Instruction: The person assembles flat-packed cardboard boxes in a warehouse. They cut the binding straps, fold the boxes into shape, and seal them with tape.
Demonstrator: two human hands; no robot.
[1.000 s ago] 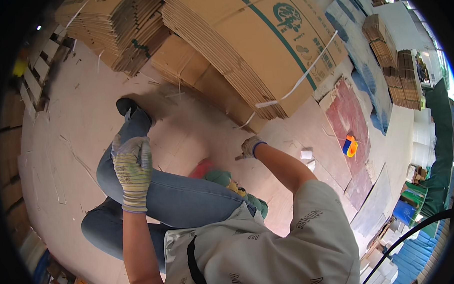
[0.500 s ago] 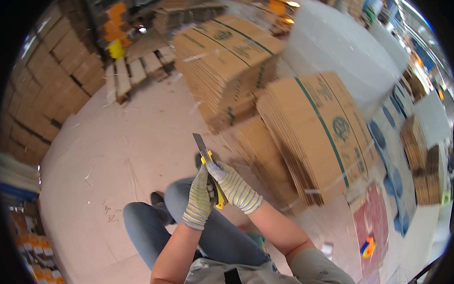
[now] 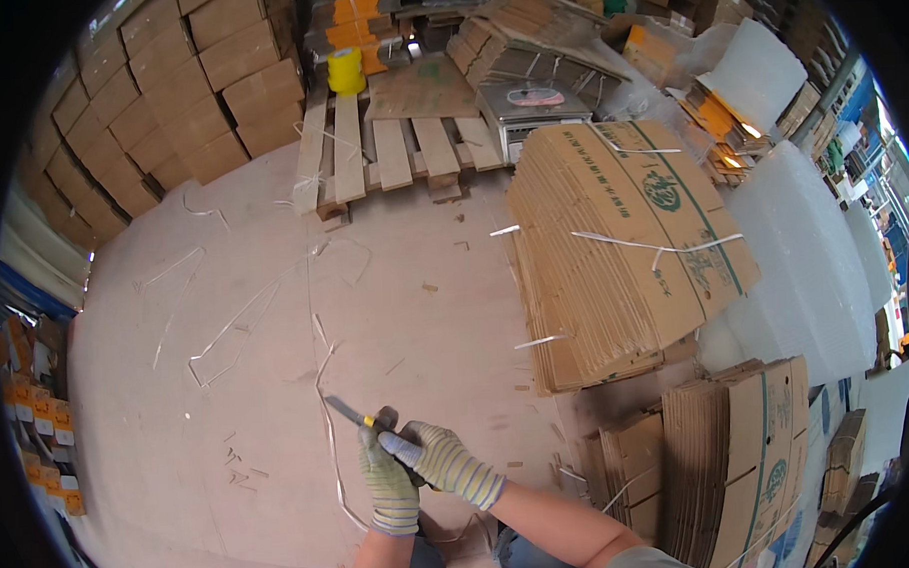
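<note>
Both my hands wear pale gloves with yellow and grey stripes. Between them is a utility knife (image 3: 350, 412) with a black and yellow body, its blade extended and pointing up and left over the floor. My left hand (image 3: 390, 487) is closed around the handle from below and the left. From the right, my right hand (image 3: 447, 461) closes over the same handle, its thumb lying along the top. The gloves hide most of the handle. To the right of the hands stands a bundle of flat cardboard cartons (image 3: 614, 258), with white strapping (image 3: 663, 247) lying across it.
More flattened cartons (image 3: 731, 465) stand at the lower right. Loose strapping (image 3: 327, 429) trails over the pinkish floor (image 3: 276, 320). A wooden pallet (image 3: 395, 151) with yellow tape rolls (image 3: 346, 71) lies ahead, beside a scale (image 3: 533, 106). Stacked boxes (image 3: 168, 94) line the far left; bubble wrap (image 3: 794, 272) stands right.
My view has swung, so the carton bundles sit further right and more floor and pallet show. Both hands still hold the knife, now lower in view, its blade turned further left.
</note>
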